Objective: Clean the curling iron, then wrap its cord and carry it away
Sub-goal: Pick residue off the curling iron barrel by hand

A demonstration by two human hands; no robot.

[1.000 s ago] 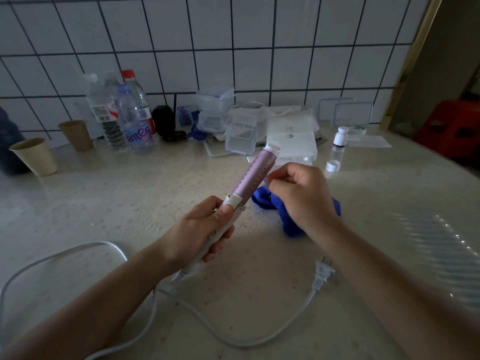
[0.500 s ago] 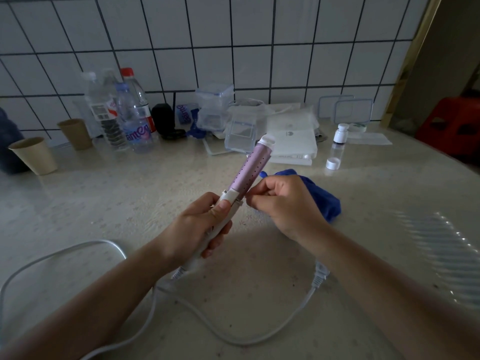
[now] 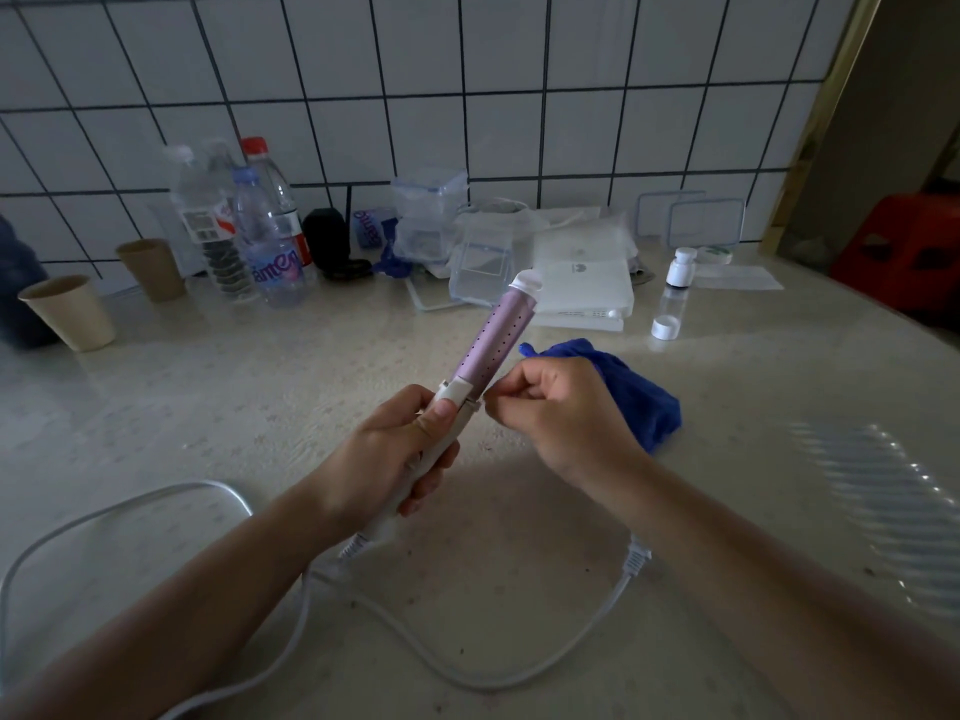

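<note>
Curling iron [image 3: 493, 335]: was held tilted above the worktop [image 3: 260, 381], its lilac dotted barrel pointed up and away and its white tip nearest the wall.
Left hand [image 3: 395, 449]: was wrapped round the white handle, with the thumb laid along the top just below the barrel.
Right hand [image 3: 550, 413]: was curled, with the tips of thumb and forefinger pinched at the white collar where barrel and handle met.
Cord [image 3: 467, 678]: was left loose on the worktop, run from the handle's end in a loop under both forearms up to the plug [image 3: 636, 558], with another loop at the left.
Blue cloth [image 3: 639, 397]: was bunched on the worktop just behind the right hand and was gripped by neither hand.
Paper cups [image 3: 72, 311]: two were stood upright at the far left; their insides could not be seen.
Bottles [image 3: 265, 241]: three clear ones were grouped by the tiled wall; dark stacked pieces were seen in the lower part of the left one.
Clear boxes [image 3: 428, 200]: were stacked by the wall, with another [image 3: 480, 267] in front; their contents could not be told.
White box [image 3: 587, 288]: was laid flat behind the barrel's tip.
Vials [image 3: 680, 265]: one white-capped one was stood upright, with a clear one [image 3: 667, 317] in front of it.
</note>
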